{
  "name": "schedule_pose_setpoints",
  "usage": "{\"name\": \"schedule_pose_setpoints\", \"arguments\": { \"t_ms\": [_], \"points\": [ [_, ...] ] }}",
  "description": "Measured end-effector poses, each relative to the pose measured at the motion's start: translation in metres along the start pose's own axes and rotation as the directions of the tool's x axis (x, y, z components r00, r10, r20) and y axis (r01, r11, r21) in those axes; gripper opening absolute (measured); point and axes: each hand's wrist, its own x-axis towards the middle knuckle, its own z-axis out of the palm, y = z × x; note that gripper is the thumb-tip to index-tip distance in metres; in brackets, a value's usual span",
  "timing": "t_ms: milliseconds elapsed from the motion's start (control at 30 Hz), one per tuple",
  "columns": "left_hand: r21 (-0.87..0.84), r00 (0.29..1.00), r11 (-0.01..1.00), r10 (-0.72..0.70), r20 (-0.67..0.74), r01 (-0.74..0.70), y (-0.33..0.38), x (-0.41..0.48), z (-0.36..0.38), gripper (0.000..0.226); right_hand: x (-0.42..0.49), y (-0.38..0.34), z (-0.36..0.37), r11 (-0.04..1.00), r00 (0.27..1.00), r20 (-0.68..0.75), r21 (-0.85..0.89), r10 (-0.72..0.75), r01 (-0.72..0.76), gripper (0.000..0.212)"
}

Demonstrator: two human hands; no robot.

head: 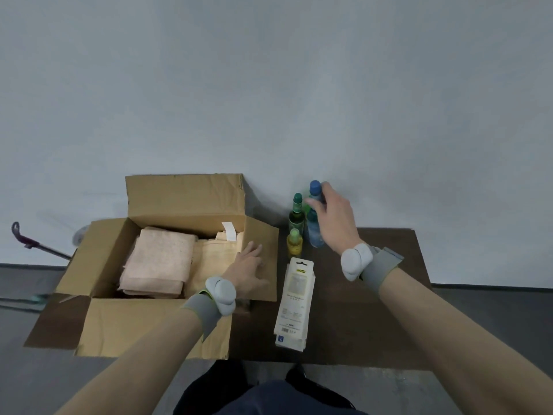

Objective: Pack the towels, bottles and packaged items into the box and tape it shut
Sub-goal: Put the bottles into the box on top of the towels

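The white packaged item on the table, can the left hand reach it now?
Probably yes: the left hand rests on the box flap right beside the packaged item, nothing lies between.

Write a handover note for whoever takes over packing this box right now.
Left hand open, resting on the right flap of the cardboard box. Right hand grips the blue-capped bottle by its neck.
Done: pink towel and cream towel in the box.
Left: that bottle, green bottle, yellow bottle and the stacked packaged items, all on the table right of the box; then close flaps and tape. No tape in view.
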Motion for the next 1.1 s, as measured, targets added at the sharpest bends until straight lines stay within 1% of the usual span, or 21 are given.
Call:
{"name": "schedule_pose_setpoints", "arguments": {
  "t_ms": [67, 200, 267, 400, 500, 600, 633, 700, 800, 867, 934, 1000, 1100],
  "points": [
    [-0.075, 1.000, 0.997, -0.002, -0.015, 0.001, 0.002, -0.004, -0.005, 0.057, 0.003, -0.019, -0.003, 0.997, 0.997, -0.004, -0.003, -0.076, 0.076, 0.017],
    [-0.331, 0.998, 0.943, -0.050, -0.027, 0.038, 0.003, -0.015, -0.019, 0.081, 0.008, -0.060, 0.000, 0.981, 0.981, -0.022, -0.006, -0.195, 0.195, 0.016],
    [-0.382, 0.998, 0.923, -0.055, -0.022, 0.043, 0.004, -0.016, -0.025, 0.084, 0.008, -0.080, 0.004, 0.970, 0.970, -0.028, 0.009, -0.242, 0.242, 0.016],
    [-0.531, 0.991, 0.847, -0.076, -0.110, 0.006, -0.008, -0.019, -0.034, 0.074, 0.007, -0.124, 0.025, 0.947, 0.948, -0.006, 0.041, -0.319, 0.319, 0.020],
    [-0.646, 0.970, 0.763, -0.171, -0.171, 0.021, -0.039, -0.021, -0.036, 0.057, 0.010, -0.155, 0.053, 0.931, 0.932, 0.043, 0.075, -0.360, 0.356, 0.019],
    [-0.682, 0.944, 0.726, -0.280, -0.174, 0.090, -0.070, -0.023, -0.037, 0.043, 0.012, -0.169, 0.076, 0.924, 0.921, 0.085, 0.074, -0.381, 0.375, 0.017],
    [-0.674, 0.936, 0.730, -0.305, -0.174, 0.113, -0.088, -0.025, -0.040, 0.042, 0.013, -0.177, 0.091, 0.923, 0.917, 0.110, 0.065, -0.383, 0.378, 0.016],
    [-0.586, 0.923, 0.797, -0.324, -0.209, 0.147, -0.106, -0.029, -0.043, 0.042, 0.012, -0.180, 0.105, 0.921, 0.906, 0.170, 0.037, -0.388, 0.387, 0.014],
    [-0.359, 0.921, 0.911, -0.303, -0.245, 0.204, -0.148, -0.035, -0.051, 0.043, 0.016, -0.190, 0.141, 0.906, 0.877, 0.270, -0.034, -0.398, 0.421, 0.015],
    [-0.259, 0.918, 0.935, -0.307, -0.252, 0.242, -0.162, -0.036, -0.053, 0.048, 0.017, -0.188, 0.153, 0.897, 0.861, 0.331, -0.082, -0.386, 0.434, 0.018],
    [-0.228, 0.915, 0.930, -0.338, -0.222, 0.288, -0.188, -0.035, -0.055, 0.061, 0.021, -0.189, 0.179, 0.882, 0.842, 0.390, -0.135, -0.371, 0.451, 0.021],
    [-0.191, 0.930, 0.945, -0.302, -0.209, 0.264, -0.208, -0.029, -0.055, 0.070, 0.021, -0.188, 0.200, 0.859, 0.826, 0.434, -0.193, -0.359, 0.474, 0.020],
    [-0.136, 0.962, 0.974, -0.205, -0.182, 0.182, -0.235, -0.017, -0.055, 0.075, 0.024, -0.186, 0.233, 0.815, 0.817, 0.479, -0.298, -0.322, 0.496, 0.025]
  ]
}}
